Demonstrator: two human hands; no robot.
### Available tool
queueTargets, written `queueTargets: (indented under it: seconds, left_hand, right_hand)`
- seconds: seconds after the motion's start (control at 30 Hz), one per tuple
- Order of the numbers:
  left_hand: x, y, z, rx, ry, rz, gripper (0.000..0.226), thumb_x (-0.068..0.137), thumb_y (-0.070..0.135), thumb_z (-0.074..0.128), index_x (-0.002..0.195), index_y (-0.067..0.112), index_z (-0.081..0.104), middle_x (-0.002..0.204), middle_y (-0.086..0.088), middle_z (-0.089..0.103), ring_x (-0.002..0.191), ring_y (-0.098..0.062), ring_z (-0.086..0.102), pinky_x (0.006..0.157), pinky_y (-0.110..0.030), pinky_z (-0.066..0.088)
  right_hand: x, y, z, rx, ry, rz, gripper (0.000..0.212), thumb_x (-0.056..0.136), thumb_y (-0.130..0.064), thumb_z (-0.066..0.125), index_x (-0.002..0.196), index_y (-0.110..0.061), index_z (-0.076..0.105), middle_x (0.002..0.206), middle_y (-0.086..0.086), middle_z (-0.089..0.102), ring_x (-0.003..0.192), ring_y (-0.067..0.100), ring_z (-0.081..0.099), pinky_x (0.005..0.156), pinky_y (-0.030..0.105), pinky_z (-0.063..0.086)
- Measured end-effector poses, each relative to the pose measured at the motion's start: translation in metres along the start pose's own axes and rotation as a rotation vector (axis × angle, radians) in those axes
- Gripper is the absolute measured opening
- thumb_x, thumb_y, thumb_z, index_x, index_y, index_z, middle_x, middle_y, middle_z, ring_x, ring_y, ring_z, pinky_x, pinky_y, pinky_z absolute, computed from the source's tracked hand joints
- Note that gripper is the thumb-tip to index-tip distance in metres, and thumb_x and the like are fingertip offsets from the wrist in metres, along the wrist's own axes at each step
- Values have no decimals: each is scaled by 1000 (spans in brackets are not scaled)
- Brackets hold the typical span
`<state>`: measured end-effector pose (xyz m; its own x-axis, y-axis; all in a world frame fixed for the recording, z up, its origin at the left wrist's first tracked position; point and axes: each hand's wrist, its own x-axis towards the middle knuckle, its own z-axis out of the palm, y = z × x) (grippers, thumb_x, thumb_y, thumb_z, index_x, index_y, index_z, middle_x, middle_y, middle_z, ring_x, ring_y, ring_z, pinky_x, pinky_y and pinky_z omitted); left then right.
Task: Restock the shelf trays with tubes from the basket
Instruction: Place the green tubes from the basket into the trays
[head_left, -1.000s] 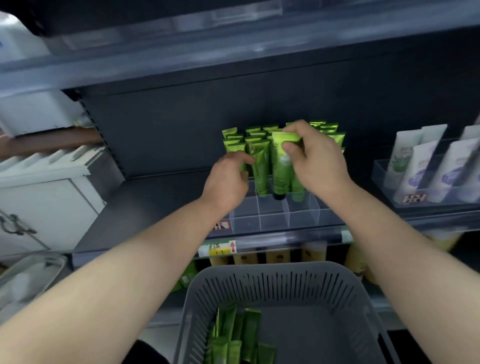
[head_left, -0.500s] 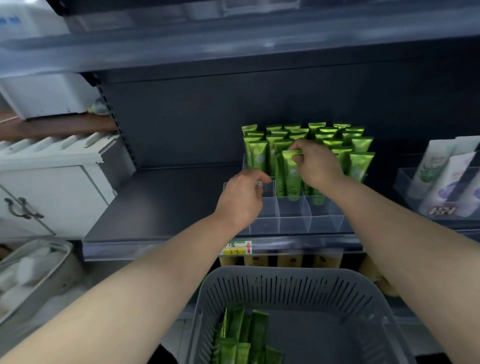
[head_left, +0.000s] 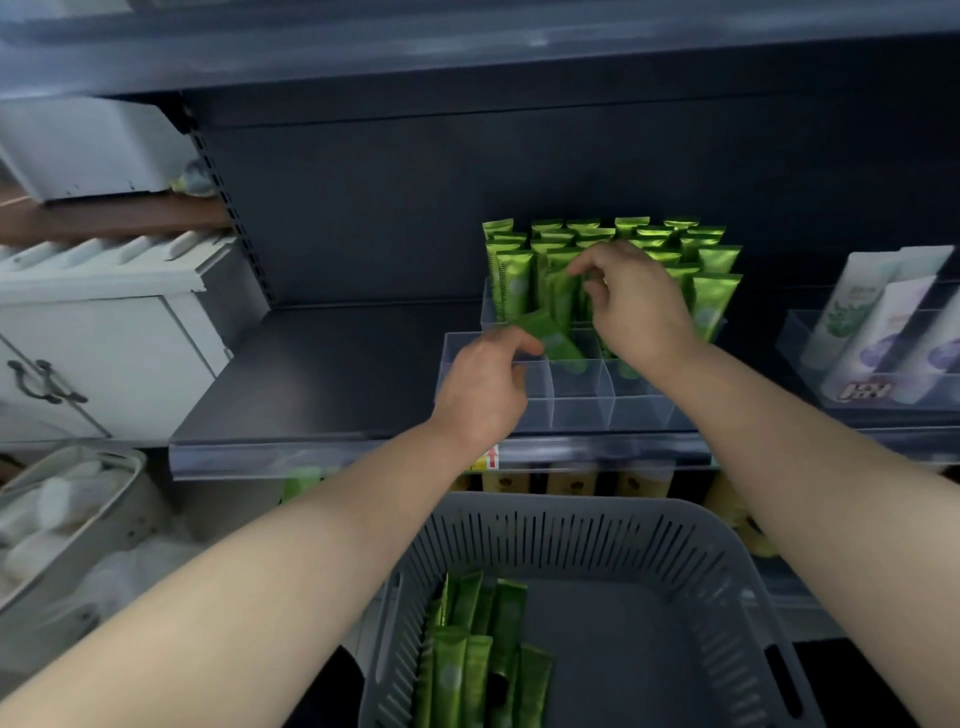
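Observation:
Several green tubes (head_left: 717, 301) stand upright in the back rows of a clear divided tray (head_left: 582, 413) on the dark shelf. My left hand (head_left: 483, 387) holds one green tube (head_left: 553, 338) tilted, its lower end over a front compartment of the tray. My right hand (head_left: 636, 306) hovers over the standing tubes with loosely curled fingers, and I see nothing held in it. Below, a grey slotted basket (head_left: 701, 571) holds several more green tubes (head_left: 467, 665) lying along its left side.
A second clear tray with white tubes (head_left: 872, 332) stands at the right of the shelf. The bare shelf surface (head_left: 322, 374) stretches left of the tray. A white cabinet (head_left: 104, 343) and a clear bin (head_left: 62, 509) are at far left. Yellow products (head_left: 566, 483) sit under the shelf.
My right hand has let go of the tube it was setting among the standing ones. A tilted green tube now shows in my left hand over the tray's front.

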<state>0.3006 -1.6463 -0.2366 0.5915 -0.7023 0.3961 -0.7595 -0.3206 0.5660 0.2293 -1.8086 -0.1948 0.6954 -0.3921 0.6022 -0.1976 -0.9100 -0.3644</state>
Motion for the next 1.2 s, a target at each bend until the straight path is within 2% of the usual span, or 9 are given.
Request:
queueTargets:
  seconds: [0.2, 0.37, 0.53, 0.63, 0.7, 0.83, 0.9, 1.1, 1.2]
  left_hand:
    - [-5, 2, 5, 53, -29, -66, 35, 89, -3, 49, 119, 11, 61, 124, -6, 60, 112, -20, 56, 86, -22, 42]
    - [2, -3, -2, 55, 7, -155, 40, 89, -3, 46, 124, 13, 59, 126, -6, 59, 114, -20, 56, 89, -23, 45]
    - [6, -5, -7, 22, 25, -152, 36, 90, -2, 46, 119, 14, 60, 122, -7, 59, 106, -21, 59, 79, -35, 56]
    - [8, -8, -5, 24, 41, -139, 35, 91, -2, 47, 118, 13, 61, 122, -7, 59, 108, -20, 58, 84, -28, 51]
    - [9, -9, -2, 32, 33, -133, 36, 90, -2, 47, 120, 13, 60, 123, -6, 59, 111, -18, 57, 85, -22, 46]
    - [10, -10, 4, 57, 7, -119, 37, 90, -2, 49, 124, 12, 58, 126, -6, 58, 117, -18, 53, 87, -17, 39]
    - [9, -10, 4, 53, 4, -118, 37, 91, -2, 49, 125, 11, 58, 127, -7, 57, 118, -18, 53, 87, -17, 39]
    - [6, -10, 2, 31, 23, -135, 38, 90, -2, 49, 124, 14, 58, 127, -4, 58, 116, -17, 55, 90, -22, 44]
    - [5, -9, -2, 29, 30, -149, 37, 90, -1, 49, 122, 14, 59, 126, -4, 57, 115, -18, 55, 89, -25, 47]
  right_hand:
    - [-21, 3, 3, -19, -87, 16, 26, 89, -4, 56, 112, -16, 62, 118, 6, 61, 104, 24, 59, 82, 39, 53]
    - [-14, 2, 16, -12, -216, 56, 36, 90, -18, 62, 125, -16, 56, 123, 6, 61, 110, 23, 59, 89, 37, 50]
    - [-1, 1, 31, 49, -302, 134, 28, 95, -28, 54, 121, -17, 61, 116, 5, 66, 102, 22, 61, 86, 33, 49]
    - [7, 5, 34, -11, -242, 174, 22, 98, -27, 47, 107, -14, 63, 99, 8, 68, 83, 23, 58, 67, 29, 43]
    - [11, 9, 33, -27, -177, 246, 22, 99, -25, 44, 101, -9, 59, 91, 11, 64, 78, 26, 54, 63, 29, 37]
    - [11, 16, 34, -19, -184, 331, 21, 99, -19, 40, 105, -3, 52, 85, 10, 53, 80, 26, 52, 63, 30, 33]
    - [11, 18, 34, -14, -183, 338, 23, 100, -18, 39, 110, -1, 51, 87, 11, 54, 80, 26, 52, 63, 29, 33]
    - [11, 13, 28, 4, -221, 295, 37, 100, -22, 42, 130, -1, 45, 112, 19, 61, 104, 33, 57, 72, 29, 39]
    - [6, 13, 26, 14, -228, 289, 31, 99, -24, 44, 121, -2, 49, 102, 16, 61, 92, 31, 58, 68, 30, 40]
